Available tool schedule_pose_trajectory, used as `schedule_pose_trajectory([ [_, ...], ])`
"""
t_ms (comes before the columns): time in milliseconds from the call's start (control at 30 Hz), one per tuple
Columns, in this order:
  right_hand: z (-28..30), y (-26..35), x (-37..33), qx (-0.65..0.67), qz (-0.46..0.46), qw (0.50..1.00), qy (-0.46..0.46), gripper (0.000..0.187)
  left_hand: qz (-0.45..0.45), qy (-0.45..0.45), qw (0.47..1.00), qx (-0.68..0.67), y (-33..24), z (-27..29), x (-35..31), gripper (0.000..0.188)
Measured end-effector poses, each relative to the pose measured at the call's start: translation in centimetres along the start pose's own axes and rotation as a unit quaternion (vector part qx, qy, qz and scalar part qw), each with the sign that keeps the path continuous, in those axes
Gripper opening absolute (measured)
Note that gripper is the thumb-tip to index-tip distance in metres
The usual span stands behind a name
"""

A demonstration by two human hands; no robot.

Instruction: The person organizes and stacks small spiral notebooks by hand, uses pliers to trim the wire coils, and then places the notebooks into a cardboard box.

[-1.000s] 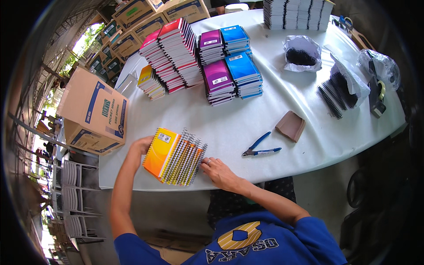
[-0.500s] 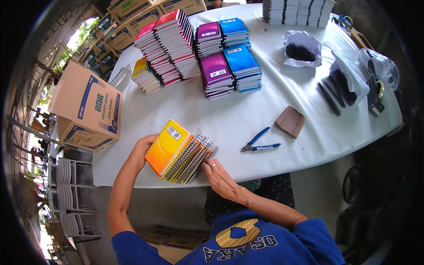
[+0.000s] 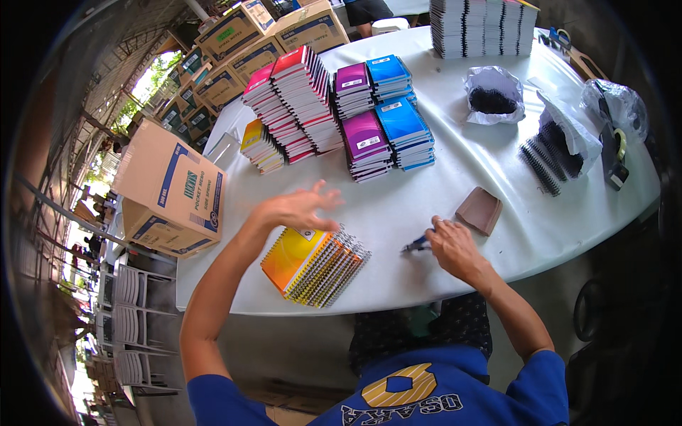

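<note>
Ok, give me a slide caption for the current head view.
Left hand open near the yellow-orange spiral notebooks, right hand at the blue-handled pliers.

The view looks steeply down and forward from a fisheye camera on the person's head, the left one of a pair. It sits above the near edge of the white table (image 3: 398, 202), close over the blue shirt (image 3: 490, 383), left hand (image 3: 302, 207) and right hand (image 3: 455, 245). Boxes (image 3: 231, 35) stand farther off, upper left; chairs (image 3: 133, 323) near the dark rim seem too warped to judge well.
</note>
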State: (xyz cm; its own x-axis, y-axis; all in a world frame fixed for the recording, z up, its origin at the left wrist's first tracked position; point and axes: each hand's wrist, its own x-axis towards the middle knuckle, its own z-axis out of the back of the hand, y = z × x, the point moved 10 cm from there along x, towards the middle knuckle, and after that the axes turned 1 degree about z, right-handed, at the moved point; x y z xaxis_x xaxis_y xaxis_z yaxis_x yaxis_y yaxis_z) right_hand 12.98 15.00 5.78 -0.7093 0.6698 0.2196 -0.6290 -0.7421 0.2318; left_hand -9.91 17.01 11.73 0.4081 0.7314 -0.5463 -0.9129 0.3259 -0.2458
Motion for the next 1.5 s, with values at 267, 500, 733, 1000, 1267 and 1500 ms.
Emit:
schedule_pose_trajectory([
  [267, -0.2, 1.6, 0.6, -0.019, 0.040, 0.998, -0.042, 0.035, 0.069, 0.150, 0.984, 0.061, -1.8, -5.0, -0.2, 0.070],
  [500, -1.6, 3.4, 0.5, 0.001, 0.020, 1.000, 0.017, 0.026, 0.085, 0.134, 0.986, 0.050, -2.0, -4.7, -0.5, 0.061],
  [733, -2.0, 1.9, -1.8, -0.023, 0.067, 0.995, -0.076, 0.047, 0.061, 0.090, 0.994, 0.032, -1.8, -4.1, -0.8, 0.088],
  [1000, -3.1, 4.9, 0.1, 0.636, -0.110, 0.763, -0.032, 0.046, 0.047, 0.067, 0.996, 0.022, -2.0, -3.0, -0.9, 0.081],
  [1267, -6.3, 17.2, 1.7, 0.879, -0.149, 0.376, 0.252, 0.077, -0.028, 0.019, 0.987, -0.158, -6.6, -0.7, 0.0, 0.057],
  [1500, -7.0, 17.6, 2.0, 0.888, -0.175, 0.341, 0.256, 0.075, 0.009, -0.014, 0.963, -0.267, -5.8, -1.0, -0.2, 0.065],
])
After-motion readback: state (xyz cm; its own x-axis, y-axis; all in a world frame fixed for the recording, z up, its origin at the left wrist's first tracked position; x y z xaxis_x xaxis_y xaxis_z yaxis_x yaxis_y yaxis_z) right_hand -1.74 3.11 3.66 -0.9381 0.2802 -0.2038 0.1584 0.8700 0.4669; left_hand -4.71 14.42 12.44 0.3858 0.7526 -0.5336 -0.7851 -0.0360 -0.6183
